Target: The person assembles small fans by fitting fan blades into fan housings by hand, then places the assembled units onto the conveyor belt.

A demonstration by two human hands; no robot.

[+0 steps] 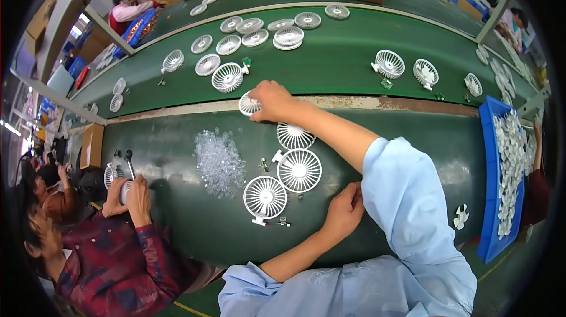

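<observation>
My right hand (pixel 273 102) reaches across to the strip between the bench and the green belt. Its fingers are closed on the edge of a round white fan grille (pixel 248 105). Below that wrist lie a partly covered fan housing (pixel 296 136) and another white fan housing (pixel 299 171). A third fan housing (pixel 265 198), with a small circuit board (pixel 285 221) on wires, rests nearer me. My left hand (pixel 345 211) is curled above the bench beside my right sleeve; what its fingers hold, if anything, is hidden.
A heap of small clear plastic pieces (pixel 219 164) lies left of the housings. More grilles (pixel 254 38) sit on the belt (pixel 336 63). At right stands a blue bin (pixel 490 181) of white parts, near a small fan blade (pixel 461 217). A co-worker's hands (pixel 132 196) handle a tool at left.
</observation>
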